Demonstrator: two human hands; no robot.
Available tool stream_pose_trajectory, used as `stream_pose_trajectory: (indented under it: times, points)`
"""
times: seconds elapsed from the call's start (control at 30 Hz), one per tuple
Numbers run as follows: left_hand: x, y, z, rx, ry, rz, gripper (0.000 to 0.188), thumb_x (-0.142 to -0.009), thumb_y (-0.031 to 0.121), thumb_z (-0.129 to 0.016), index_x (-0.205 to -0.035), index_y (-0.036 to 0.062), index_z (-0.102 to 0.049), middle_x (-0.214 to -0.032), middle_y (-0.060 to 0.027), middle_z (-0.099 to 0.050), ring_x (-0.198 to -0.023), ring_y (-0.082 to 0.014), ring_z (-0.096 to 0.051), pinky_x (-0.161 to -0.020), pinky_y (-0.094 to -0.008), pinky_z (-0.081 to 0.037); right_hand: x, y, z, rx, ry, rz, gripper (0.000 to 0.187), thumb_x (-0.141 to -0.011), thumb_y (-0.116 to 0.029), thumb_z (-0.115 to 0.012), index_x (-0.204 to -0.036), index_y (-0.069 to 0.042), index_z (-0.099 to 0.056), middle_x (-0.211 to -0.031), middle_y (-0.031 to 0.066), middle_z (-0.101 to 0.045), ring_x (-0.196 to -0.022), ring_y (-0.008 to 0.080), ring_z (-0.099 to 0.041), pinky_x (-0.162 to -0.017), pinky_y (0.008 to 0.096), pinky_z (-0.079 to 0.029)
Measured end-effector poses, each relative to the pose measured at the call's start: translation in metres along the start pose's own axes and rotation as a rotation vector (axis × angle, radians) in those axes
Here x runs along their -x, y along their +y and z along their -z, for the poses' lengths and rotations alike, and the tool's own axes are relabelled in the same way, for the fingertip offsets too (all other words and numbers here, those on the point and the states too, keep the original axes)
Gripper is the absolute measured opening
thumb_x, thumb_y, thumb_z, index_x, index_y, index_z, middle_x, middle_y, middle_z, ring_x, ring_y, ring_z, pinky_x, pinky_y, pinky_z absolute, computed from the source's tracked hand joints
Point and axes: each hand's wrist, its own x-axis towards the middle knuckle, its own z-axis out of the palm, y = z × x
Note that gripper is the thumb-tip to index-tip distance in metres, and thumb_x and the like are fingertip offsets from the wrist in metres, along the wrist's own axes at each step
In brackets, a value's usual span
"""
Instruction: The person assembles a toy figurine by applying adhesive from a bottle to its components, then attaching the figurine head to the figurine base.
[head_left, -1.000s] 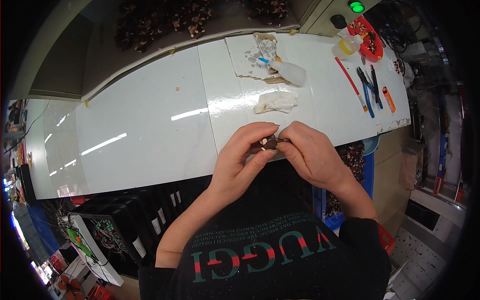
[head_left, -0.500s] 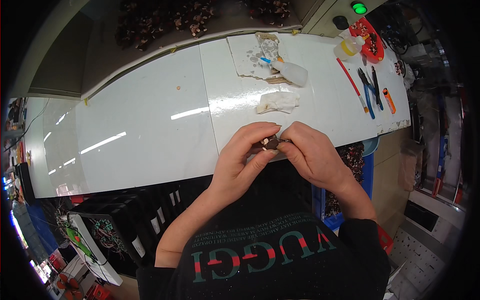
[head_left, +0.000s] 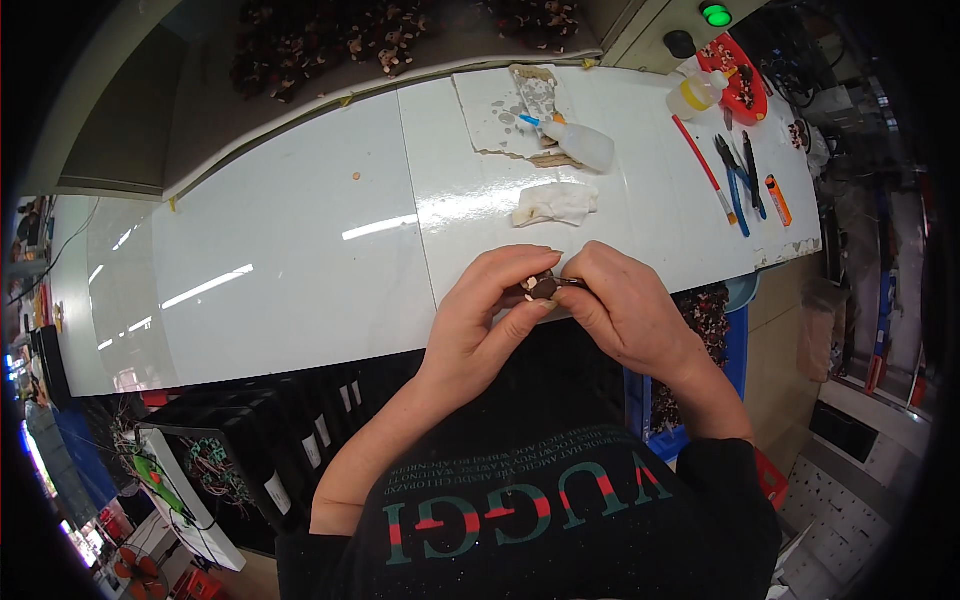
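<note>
At the near edge of the white table, my left hand [head_left: 498, 302] is closed around a small dark brown figurine [head_left: 541, 288] with pale pink bits. Its fingers and thumb cover much of the piece. My right hand [head_left: 625, 305] meets it from the right, thumb and forefinger pinching a thin dark tool [head_left: 572, 283] whose end touches the figurine. Most of the tool is hidden in the hand, so its kind does not show. Just beyond my hands lies a crumpled white cloth [head_left: 556, 204]. Further back a squeeze bottle with a blue tip [head_left: 583, 146] rests on a stained, broken board [head_left: 490, 118].
At the right lie a red brush [head_left: 704, 168], blue-handled pliers [head_left: 735, 185], a black tool [head_left: 753, 175] and an orange lighter [head_left: 778, 201]. Behind them are a yellow-banded bottle [head_left: 697, 96] and a red tray [head_left: 758, 108]. Several brown figurines [head_left: 365, 35] fill the back shelf. A blue bin [head_left: 737, 350] stands below.
The thin dark tool has shifted slightly at the figurine, and a bit more of it shows. Both hands keep their grip in nearly the same place.
</note>
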Motion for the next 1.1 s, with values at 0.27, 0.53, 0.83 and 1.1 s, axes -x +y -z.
stream_pose_trajectory:
  times: [0.27, 0.53, 0.83, 1.1]
  points:
    - [-0.0001, 0.0014, -0.0015, -0.022, 0.009, 0.008, 0.033, -0.09, 0.004, -0.055, -0.123, 0.0059, -0.054, -0.123, -0.0117, -0.048, -0.105, -0.0184, -0.055, -0.087, -0.0297, -0.05, 0.0026, -0.0006, 0.0018, 0.121, -0.014, 0.011, 0.018, -0.088, -0.022, -0.06, -0.085, -0.005, -0.052, -0.076, 0.0094, -0.052, -0.068, 0.03, -0.055, -0.057, 0.0373, -0.044]
    - [0.0005, 0.0016, -0.0013, -0.035, 0.009, 0.013, 0.033, -0.09, 0.004, -0.056, -0.123, 0.006, -0.054, -0.123, -0.0115, -0.048, -0.105, -0.0181, -0.055, -0.087, -0.0295, -0.05, 0.0028, 0.0004, -0.0007, 0.078, 0.049, 0.023, 0.018, -0.087, -0.022, -0.06, -0.085, -0.006, -0.053, -0.076, 0.0094, -0.051, -0.067, 0.0296, -0.054, -0.056, 0.0373, -0.044]
    - [0.0004, 0.0007, -0.0013, -0.023, 0.001, 0.006, 0.034, -0.09, 0.004, -0.056, -0.124, 0.0064, -0.054, -0.124, -0.0123, -0.048, -0.106, -0.0192, -0.055, -0.087, -0.0301, -0.05, 0.0028, 0.0003, 0.0017, -0.023, -0.023, -0.029, 0.018, -0.09, -0.022, -0.058, -0.088, -0.004, -0.054, -0.078, 0.0108, -0.053, -0.071, 0.0305, -0.055, -0.061, 0.0371, -0.044]
    - [0.0006, 0.0014, 0.0009, -0.036, -0.012, 0.005, 0.033, -0.09, 0.005, -0.055, -0.124, 0.0063, -0.054, -0.125, -0.0129, -0.047, -0.107, -0.0203, -0.055, -0.088, -0.031, -0.049, -0.0003, -0.001, 0.0051, -0.079, -0.108, -0.057, 0.021, -0.092, -0.024, -0.054, -0.091, -0.003, -0.055, -0.079, 0.0123, -0.055, -0.075, 0.0314, -0.055, -0.065, 0.0372, -0.044]
